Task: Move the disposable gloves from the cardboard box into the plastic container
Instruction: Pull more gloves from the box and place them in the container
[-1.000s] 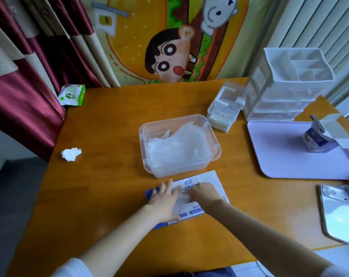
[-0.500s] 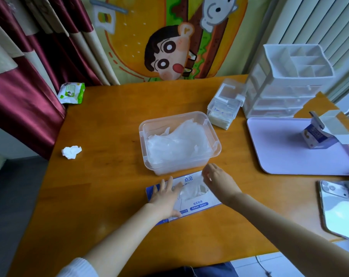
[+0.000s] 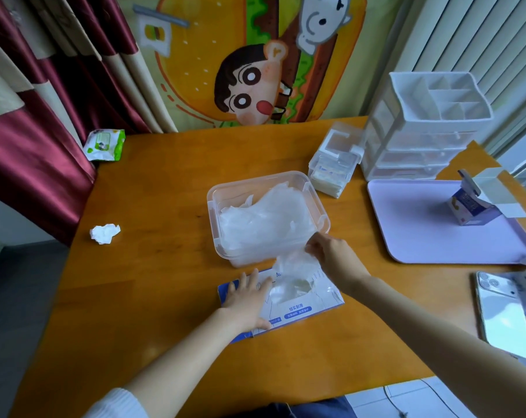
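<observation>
The wooden table (image 3: 153, 297) lies under the left hand (image 3: 246, 300). Far ahead of the hand hangs a cartoon cloth (image 3: 255, 70). Red curtains (image 3: 29, 152) and grey floor (image 3: 11, 297) are to its left, white blinds (image 3: 467, 34) to its right.

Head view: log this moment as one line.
left hand flat on cardboard box | right hand pinches glove half out of box | plastic container holds glove pile

clear gloves (image 3: 264, 220) heaped (container (image 3: 322, 217))
</observation>
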The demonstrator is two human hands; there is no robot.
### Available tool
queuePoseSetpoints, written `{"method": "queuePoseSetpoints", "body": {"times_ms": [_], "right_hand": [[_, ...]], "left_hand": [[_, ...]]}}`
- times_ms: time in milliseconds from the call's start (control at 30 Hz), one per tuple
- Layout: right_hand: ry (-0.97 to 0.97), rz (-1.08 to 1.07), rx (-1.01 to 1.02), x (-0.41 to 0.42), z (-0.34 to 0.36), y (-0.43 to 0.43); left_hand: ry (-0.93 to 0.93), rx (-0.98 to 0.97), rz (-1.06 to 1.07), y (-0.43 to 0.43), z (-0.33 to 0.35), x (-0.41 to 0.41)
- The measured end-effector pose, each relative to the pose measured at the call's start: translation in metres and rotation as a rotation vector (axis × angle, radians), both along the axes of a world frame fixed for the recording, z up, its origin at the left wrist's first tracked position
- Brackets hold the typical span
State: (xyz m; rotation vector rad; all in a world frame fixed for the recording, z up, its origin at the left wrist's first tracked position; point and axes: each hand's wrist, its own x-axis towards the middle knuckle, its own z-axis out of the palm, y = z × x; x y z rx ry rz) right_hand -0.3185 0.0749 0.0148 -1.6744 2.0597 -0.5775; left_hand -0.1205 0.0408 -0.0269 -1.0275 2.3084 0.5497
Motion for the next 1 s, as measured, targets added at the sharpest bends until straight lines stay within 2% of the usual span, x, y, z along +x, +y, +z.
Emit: {"method": "queuePoseSetpoints", "body": {"times_ms": [167,333,433,500,567,600,700,767,833,933,1000], "right_hand": [[-0.070,-0.115,-0.212,-0.008,0.032,-0.015],[0.061,-0.058,-0.201,-0.014,0.049,-0.029],[0.153,-0.021,-0.114,-0.015,0.050,-0.031],[0.175,0.009,-0.050,-0.011,0.051,-0.031],[0.131,0.039,-0.014,-0.006,0.053,-0.030],[0.096,0.059,0.003,-0.004,0.054,-0.030],[0.015,0.152,0.058,0.002,0.058,-0.030],[-0.018,0.205,0.099,0.003,0.058,-0.031],[-0.102,0.203,0.119,0.003,0.059,-0.032],[-0.380,0.184,0.203,-0.002,0.062,-0.033],[-0.361,0.238,0.226,-0.007,0.060,-0.033]], "left_hand": [[-0.018,0.014,-0.026,-0.002,0.002,0.000],[0.041,0.087,-0.020,-0.012,0.030,-0.002],[0.335,0.001,0.109,-0.017,0.060,-0.009],[0.574,-0.161,0.189,-0.023,0.076,-0.013],[0.753,-0.296,0.203,-0.031,0.087,-0.018],[0.777,-0.325,0.181,-0.035,0.092,-0.020],[0.652,-0.383,0.052,-0.046,0.097,-0.023],[0.661,-0.418,-0.026,-0.052,0.093,-0.023],[0.752,-0.345,0.035,-0.056,0.090,-0.022],[0.808,-0.207,0.183,-0.063,0.089,-0.019],[0.805,-0.101,0.248,-0.069,0.089,-0.017]]}}
